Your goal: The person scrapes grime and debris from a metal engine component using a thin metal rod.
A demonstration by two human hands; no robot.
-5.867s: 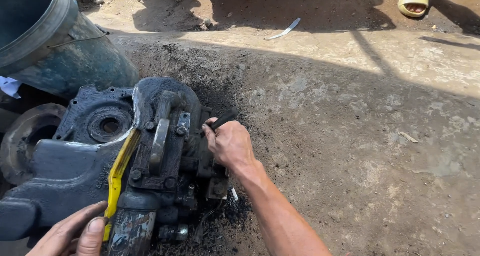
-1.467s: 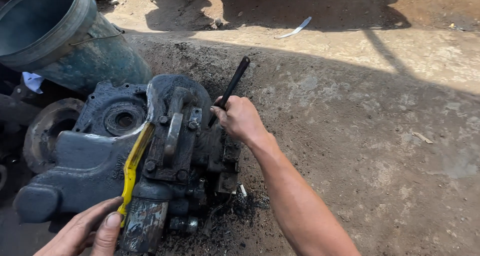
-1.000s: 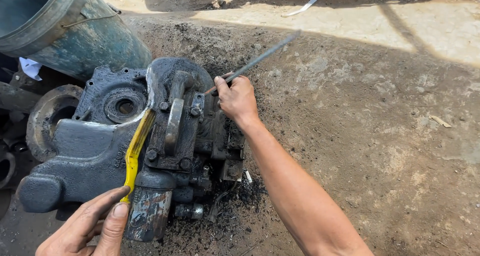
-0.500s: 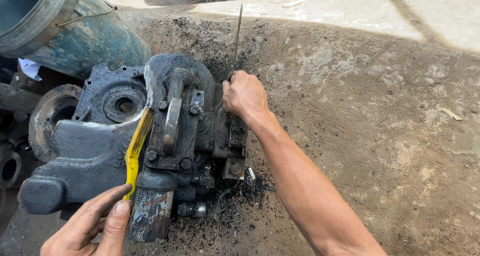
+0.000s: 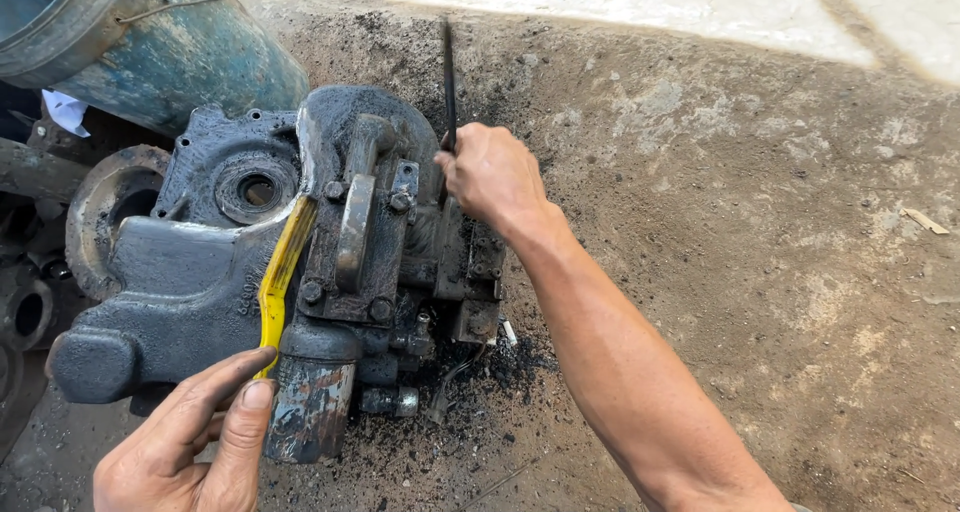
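Observation:
A greasy dark cast-metal machine housing [image 5: 200, 272] with a bolted clamp block [image 5: 360, 232] lies on dirty ground. My right hand [image 5: 492, 177] grips a thin dark tool handle [image 5: 448, 72] that stands nearly upright at the housing's right side. My left hand [image 5: 190, 442] rests at the housing's near edge, fingers on the lower end of a yellow strip [image 5: 280, 272] that runs up the casting. A rusty cylinder [image 5: 310, 412] sticks out below the clamp block.
A large blue-green metal drum [image 5: 150, 42] lies tipped at the upper left. More rusty round metal parts [image 5: 110, 202] sit left of the housing. Black oily grit [image 5: 480, 372] surrounds its right side. Packed dirt ground [image 5: 760, 222] spreads to the right, sunlit concrete beyond.
The tool in my right hand has swung from pointing up-right to standing nearly vertical. My left hand stays on the yellow strip. The view has shifted slightly.

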